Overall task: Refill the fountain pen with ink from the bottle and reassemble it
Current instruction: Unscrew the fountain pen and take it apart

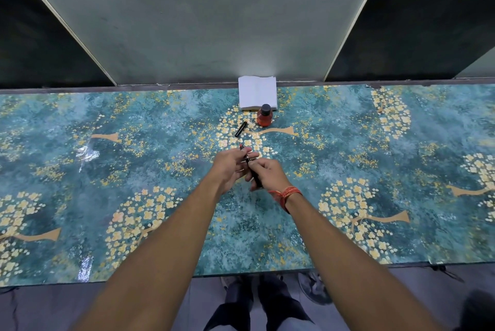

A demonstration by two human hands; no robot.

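Both hands meet over the middle of the table on a black fountain pen (253, 169). My left hand (231, 167) pinches the pen's front section, whose tip pokes out beyond the fingers. My right hand (266, 174) is closed around the black barrel. Further back stands the red ink bottle (265, 117) with its black lid on. The pen's black cap (240, 129) lies on the table just left of the bottle.
An open white notebook (257, 92) lies behind the bottle against the back wall. The table (134, 169) has a glossy teal top with yellow flowers. Its near edge runs just above my legs and shoes.
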